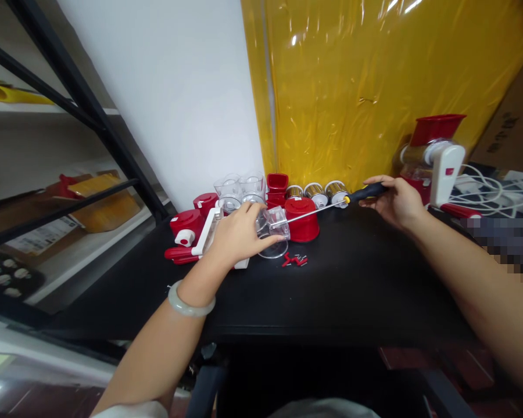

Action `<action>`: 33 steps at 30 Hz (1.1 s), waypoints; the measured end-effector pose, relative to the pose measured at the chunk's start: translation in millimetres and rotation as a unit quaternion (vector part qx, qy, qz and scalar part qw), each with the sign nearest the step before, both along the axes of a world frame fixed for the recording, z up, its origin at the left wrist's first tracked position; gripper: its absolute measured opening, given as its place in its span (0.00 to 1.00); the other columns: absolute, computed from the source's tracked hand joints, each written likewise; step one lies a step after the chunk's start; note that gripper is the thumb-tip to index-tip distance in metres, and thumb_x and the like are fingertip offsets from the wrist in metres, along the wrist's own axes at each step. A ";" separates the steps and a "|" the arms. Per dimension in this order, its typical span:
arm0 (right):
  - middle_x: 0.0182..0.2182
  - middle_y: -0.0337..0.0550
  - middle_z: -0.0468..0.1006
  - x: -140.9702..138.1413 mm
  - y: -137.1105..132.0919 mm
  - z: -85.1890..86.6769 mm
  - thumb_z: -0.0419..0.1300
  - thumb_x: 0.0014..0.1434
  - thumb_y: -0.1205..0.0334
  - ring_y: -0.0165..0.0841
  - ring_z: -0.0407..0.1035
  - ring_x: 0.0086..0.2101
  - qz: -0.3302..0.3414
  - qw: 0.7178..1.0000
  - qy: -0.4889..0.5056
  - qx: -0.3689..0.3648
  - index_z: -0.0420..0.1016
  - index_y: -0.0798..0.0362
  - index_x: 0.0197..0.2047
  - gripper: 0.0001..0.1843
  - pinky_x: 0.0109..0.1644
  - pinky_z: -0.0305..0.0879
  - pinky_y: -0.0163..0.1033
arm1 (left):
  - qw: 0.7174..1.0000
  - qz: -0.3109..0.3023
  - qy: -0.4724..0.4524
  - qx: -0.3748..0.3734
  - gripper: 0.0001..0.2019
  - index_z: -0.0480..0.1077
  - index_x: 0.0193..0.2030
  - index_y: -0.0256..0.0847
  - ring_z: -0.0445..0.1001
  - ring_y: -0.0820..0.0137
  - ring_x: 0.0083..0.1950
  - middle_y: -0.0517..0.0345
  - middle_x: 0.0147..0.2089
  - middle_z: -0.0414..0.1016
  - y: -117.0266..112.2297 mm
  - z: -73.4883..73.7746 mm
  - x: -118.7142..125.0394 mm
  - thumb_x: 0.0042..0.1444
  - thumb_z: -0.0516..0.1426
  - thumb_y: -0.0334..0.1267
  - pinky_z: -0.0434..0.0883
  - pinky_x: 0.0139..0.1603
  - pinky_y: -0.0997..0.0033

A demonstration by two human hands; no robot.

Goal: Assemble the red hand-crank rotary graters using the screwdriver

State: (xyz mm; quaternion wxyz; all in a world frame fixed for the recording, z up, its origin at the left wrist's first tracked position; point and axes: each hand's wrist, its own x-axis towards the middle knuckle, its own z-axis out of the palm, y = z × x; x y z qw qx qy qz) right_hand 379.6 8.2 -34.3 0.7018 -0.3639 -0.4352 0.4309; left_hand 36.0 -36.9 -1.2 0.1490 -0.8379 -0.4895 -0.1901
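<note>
My left hand [240, 231] is closed around a clear plastic housing [279, 220], holding it low over the black table [331, 290]. In my right hand [396, 200] is a screwdriver [366, 191] with a dark blue and yellow handle. Its long shaft points left, and the tip meets the right side of the clear housing; the exact contact is too small to make out. Just behind the shaft stands a red round base [303, 219]. Small red pieces and screws [295, 260] lie in front of the housing.
Several grater drums [314, 193] stand at the back beside a red hopper [277, 184] and clear housings [239, 188]. White cranks with red handles [181, 253] lie left. An assembled rotary grater [440, 157] and white cables [497, 188] are right. A shelf rack [91, 125] borders the left.
</note>
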 end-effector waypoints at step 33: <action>0.16 0.37 0.68 4.1 -1.4 3.6 0.48 0.65 0.54 0.29 0.64 0.15 0.033 0.998 -0.039 -0.040 0.71 0.54 0.31 0.18 0.25 0.69 0.38 | 1.000 -0.008 0.006 0.004 0.37 0.62 0.58 0.44 0.75 0.54 0.48 0.49 0.55 0.71 -0.4 0.1 0.2 0.51 0.51 0.70 0.72 0.43 0.57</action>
